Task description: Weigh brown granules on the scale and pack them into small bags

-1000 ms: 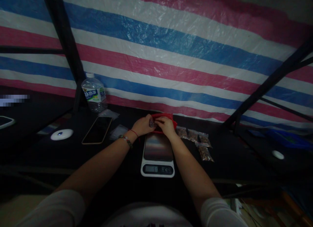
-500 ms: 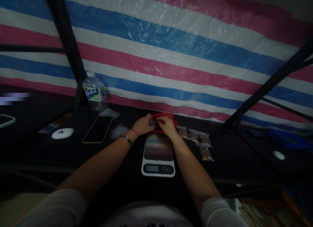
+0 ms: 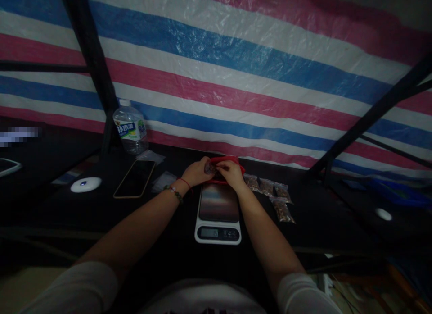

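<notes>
Left hand (image 3: pixel 196 172) and right hand (image 3: pixel 230 173) pinch a small bag (image 3: pixel 211 169) over the red tray (image 3: pixel 232 161), 12 o'clock of scale (image 3: pixel 218 211) | risk: dim light, slack fingers could spill contents onto the table (image 3: pixel 317 219)

A dark table (image 3: pixel 168 242) carried everything. On it lay a white digital kitchen scale (image 3: pixel 218 212) at the middle, with a red container (image 3: pixel 232 161) just behind it. Right of the scale lay several small filled plastic bags (image 3: pixel 274 196). To the left lay a smartphone (image 3: pixel 134 179), a round white device (image 3: pixel 85 184), empty clear bags (image 3: pixel 162 180) and an upright water bottle (image 3: pixel 130 127).
</notes>
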Demonstrator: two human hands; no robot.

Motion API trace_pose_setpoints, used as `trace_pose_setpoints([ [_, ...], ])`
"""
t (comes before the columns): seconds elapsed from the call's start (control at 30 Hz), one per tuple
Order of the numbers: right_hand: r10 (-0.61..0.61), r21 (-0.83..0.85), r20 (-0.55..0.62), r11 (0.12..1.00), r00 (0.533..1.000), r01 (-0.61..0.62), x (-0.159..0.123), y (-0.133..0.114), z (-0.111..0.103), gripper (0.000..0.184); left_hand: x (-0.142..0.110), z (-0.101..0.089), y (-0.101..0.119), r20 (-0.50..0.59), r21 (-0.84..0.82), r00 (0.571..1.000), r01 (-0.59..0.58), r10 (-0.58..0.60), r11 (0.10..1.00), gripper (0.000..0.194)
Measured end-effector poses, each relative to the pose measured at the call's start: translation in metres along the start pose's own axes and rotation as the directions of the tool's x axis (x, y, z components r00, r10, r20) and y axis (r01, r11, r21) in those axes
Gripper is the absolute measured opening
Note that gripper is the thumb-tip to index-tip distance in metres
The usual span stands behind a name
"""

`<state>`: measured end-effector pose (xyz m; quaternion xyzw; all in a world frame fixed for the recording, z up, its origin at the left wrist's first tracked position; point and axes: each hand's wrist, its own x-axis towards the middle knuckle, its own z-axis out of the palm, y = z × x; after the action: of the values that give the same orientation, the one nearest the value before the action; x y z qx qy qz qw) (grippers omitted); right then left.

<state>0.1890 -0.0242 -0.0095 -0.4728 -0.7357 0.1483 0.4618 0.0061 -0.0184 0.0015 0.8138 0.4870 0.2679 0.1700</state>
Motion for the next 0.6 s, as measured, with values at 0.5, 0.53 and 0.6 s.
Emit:
trace_pose_setpoints([
  [0.5,0.003,0.015,0.006,1.0,1.0,-0.003,-0.0012,-0.0002,-0.0029,0.013,0.0016,0.0021,-0.0037,-0.027,0.0,0.998,-0.065,0.065,0.998,0.03],
  [0.53,-0.012,0.013,-0.007,1.0,1.0,0.012,-0.0009,0.0005,-0.0034,0.013,0.0017,0.0021,-0.0043,-0.026,-0.001,0.998,-0.065,0.065,0.998,0.031],
  [0.6,-0.031,0.003,-0.038,1.0,0.999,0.031,-0.0003,0.0021,-0.0045,0.013,0.0016,0.0009,-0.0052,-0.02,-0.011,0.997,-0.071,0.071,0.997,0.034],
])
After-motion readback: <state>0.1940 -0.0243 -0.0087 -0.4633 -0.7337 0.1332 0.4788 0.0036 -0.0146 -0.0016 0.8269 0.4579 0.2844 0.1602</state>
